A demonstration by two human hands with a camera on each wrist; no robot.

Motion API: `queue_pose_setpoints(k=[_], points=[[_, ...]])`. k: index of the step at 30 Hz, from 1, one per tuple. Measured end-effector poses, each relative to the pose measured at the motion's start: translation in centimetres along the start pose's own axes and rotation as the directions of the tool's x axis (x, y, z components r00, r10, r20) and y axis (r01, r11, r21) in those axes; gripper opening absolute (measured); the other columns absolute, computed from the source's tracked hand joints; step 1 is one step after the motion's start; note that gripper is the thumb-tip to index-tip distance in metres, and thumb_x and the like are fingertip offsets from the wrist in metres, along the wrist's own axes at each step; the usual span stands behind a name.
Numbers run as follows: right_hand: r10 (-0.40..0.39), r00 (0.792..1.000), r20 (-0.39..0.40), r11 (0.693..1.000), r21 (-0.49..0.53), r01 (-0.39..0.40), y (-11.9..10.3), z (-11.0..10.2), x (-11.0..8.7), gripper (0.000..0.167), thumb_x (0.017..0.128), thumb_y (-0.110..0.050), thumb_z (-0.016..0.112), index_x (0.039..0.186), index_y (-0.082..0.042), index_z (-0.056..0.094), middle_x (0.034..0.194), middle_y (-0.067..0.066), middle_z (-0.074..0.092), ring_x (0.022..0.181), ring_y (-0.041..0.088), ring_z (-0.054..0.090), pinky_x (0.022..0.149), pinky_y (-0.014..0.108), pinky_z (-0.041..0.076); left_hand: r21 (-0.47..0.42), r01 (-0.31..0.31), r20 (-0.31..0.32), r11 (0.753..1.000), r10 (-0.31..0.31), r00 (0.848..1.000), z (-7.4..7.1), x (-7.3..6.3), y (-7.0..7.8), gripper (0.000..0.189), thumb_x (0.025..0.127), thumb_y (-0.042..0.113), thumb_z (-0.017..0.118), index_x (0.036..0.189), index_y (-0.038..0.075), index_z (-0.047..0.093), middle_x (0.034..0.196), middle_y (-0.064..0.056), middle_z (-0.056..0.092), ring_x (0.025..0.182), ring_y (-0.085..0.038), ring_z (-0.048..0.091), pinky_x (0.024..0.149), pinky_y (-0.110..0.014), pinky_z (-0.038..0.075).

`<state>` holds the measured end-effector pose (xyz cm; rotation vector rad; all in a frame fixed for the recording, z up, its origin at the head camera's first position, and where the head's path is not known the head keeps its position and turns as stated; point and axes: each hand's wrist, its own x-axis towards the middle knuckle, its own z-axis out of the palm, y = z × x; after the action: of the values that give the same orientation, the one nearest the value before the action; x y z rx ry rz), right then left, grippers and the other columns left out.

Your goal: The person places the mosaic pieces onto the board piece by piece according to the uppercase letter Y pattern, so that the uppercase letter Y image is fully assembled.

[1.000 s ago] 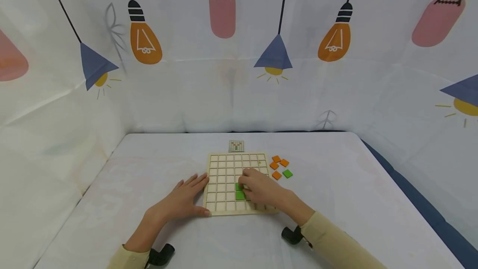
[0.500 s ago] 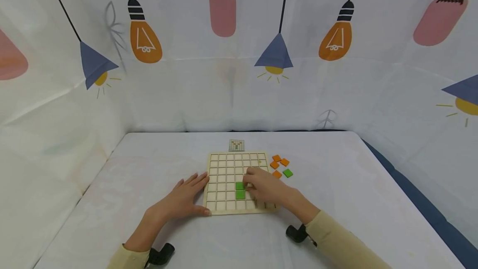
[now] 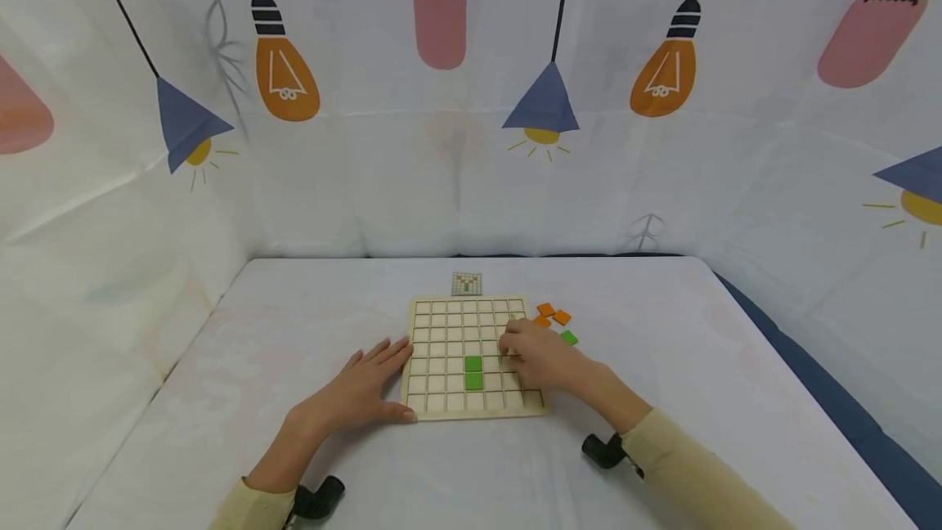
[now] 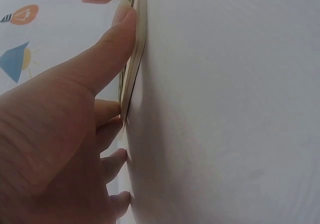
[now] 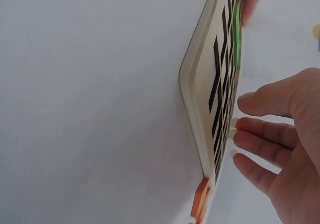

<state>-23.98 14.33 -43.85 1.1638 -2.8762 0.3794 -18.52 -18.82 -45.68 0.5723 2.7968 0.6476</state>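
A square wooden grid board [image 3: 478, 415] lies on the table, with two green square tiles [image 3: 474, 381] set one above the other in its cells. My left hand [image 3: 358, 395] rests along the board's left edge, fingers spread and thumb on the front corner. In the left wrist view, that thumb [image 4: 112, 47] presses on the board's edge. Over the right side of the board is my right hand [image 3: 548, 358]. The right wrist view has its thumb and fingertips [image 5: 245, 102] apart, with nothing between them, close above the grid.
Orange tiles [image 3: 562, 317] and a loose green tile [image 3: 569, 338] lie right of the board, partly behind my right hand. A small card with a coloured grid pattern [image 3: 467, 284] sits behind the board. A white cloth with printed lamps [image 3: 456, 186] hangs at the back.
My right hand has moved right, away from the green tiles, uncovering both of them, and toward the loose tiles. My left hand stays on the board's edge.
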Motion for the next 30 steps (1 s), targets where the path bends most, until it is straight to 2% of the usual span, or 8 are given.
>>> queue_pose_setpoints(k=[14, 21, 30], points=[[0.087, 0.996, 0.02, 0.996, -0.002, -0.087, 1.5, -1.3, -1.1, 0.018, 0.086, -0.003, 0.066, 0.098, -0.016, 0.071, 0.099, -0.005, 0.059, 0.085, 0.007, 0.053, 0.073, 0.022, 0.051, 0.007, -0.002, -0.001, 1.0, 0.002, 1.0, -0.1, -0.1, 0.1, 0.109, 0.075, 0.066, 0.074, 0.159, 0.017, 0.024, 0.168, 0.001, 0.019, 0.156, -0.032, 0.014, 0.122, -0.065, 0.012], [0.087, 0.995, -0.042, 0.995, -0.042, -0.088, 2.5, -1.5, -1.7, 0.02, 0.082, 0.0, 0.068, 0.093, -0.015, 0.072, 0.096, -0.004, 0.06, 0.083, 0.009, 0.053, 0.071, 0.024, 0.05, 0.006, -0.01, -0.007, 1.0, 0.01, 1.0, -0.1, -0.1, 0.1, 0.108, 0.076, 0.067, 0.072, 0.159, 0.016, 0.026, 0.167, 0.0, 0.02, 0.155, -0.034, 0.015, 0.121, -0.066, 0.012], [0.143, 0.989, -0.034, 0.983, -0.112, -0.146, 3.5, -1.6, -2.2, 0.013, 0.086, -0.002, 0.072, 0.095, -0.011, 0.073, 0.103, 0.002, 0.066, 0.097, 0.02, 0.061, 0.088, 0.038, 0.055, -0.002, -0.016, -0.003, 1.0, 0.016, 1.0, -0.1, -0.1, 0.0, 0.108, 0.076, 0.067, 0.072, 0.159, 0.016, 0.026, 0.167, -0.001, 0.02, 0.155, -0.034, 0.015, 0.121, -0.066, 0.012]])
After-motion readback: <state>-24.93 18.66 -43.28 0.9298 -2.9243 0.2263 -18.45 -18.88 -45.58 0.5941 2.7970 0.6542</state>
